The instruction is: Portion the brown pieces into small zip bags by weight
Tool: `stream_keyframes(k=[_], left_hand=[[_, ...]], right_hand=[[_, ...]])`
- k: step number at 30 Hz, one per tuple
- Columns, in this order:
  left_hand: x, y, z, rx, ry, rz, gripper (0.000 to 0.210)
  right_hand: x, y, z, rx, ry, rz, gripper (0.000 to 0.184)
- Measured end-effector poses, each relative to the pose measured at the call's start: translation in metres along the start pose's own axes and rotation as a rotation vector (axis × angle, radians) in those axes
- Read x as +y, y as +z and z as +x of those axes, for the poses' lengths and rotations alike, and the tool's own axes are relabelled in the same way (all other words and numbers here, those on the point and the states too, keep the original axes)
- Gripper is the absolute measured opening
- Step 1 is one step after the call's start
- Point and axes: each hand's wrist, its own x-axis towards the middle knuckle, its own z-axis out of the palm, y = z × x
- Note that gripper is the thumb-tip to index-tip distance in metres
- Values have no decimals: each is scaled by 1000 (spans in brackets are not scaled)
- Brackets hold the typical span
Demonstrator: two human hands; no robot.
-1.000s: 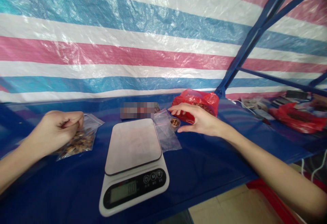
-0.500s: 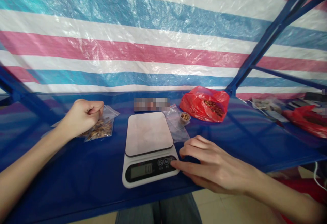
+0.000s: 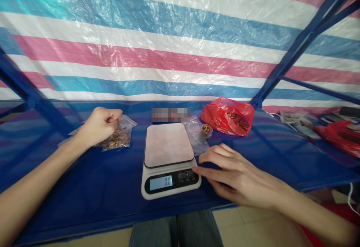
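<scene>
A white kitchen scale (image 3: 168, 145) sits in front of me, its lit display reading 0.0 and its square plate bare. My right hand (image 3: 232, 175) is beside it with fingers stretched out, the index fingertip on the rightmost button. To the left, my left hand (image 3: 102, 125) is closed in a fist over clear zip bags (image 3: 122, 138) of brown, nut-like or seed-like pieces. What that fist holds, if anything, is hidden. Right of the scale, a small clear cup (image 3: 206, 130) with brown pieces stands on flat clear zip bags (image 3: 199, 148).
A red plastic bag (image 3: 215, 115) with dark reddish-brown pieces lies open at the back right. Behind the scale is a blurred-out item (image 3: 171, 115). Another red bag (image 3: 337, 134) lies far right. Blue metal posts (image 3: 289, 55) and a striped tarp (image 3: 180, 44) enclose the blue table.
The scale's display has lit up, still reading 0.0. The view has shifted slightly. My right index finger stays at the same button, and my left fist keeps its place over the bags.
</scene>
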Motion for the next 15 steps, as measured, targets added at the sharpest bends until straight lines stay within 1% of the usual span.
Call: stream_keyframes(k=[2,4,6,8,9,12,15], left_hand=[[0,0,0,0,-2,-1,17],[1,0,0,6,-2,-4,17],[0,0,1,10,1,-10,18],[0,0,2,9,5,-16,18],[0,1,2,8,8,-18,18],[0,1,2,13,15,-23,19],[-2,2,3,18,21,-30,20]], right_hand=[[17,-3,1,130,79,-37,43],[39,-3,2,240,214,-65,48],[61,-1,2,259,328,-50,64],[78,4,2,259,395,2,79],[85,7,2,267,416,34,83],[96,15,3,296,444,123,83],[99,16,7,263,454,157,78]])
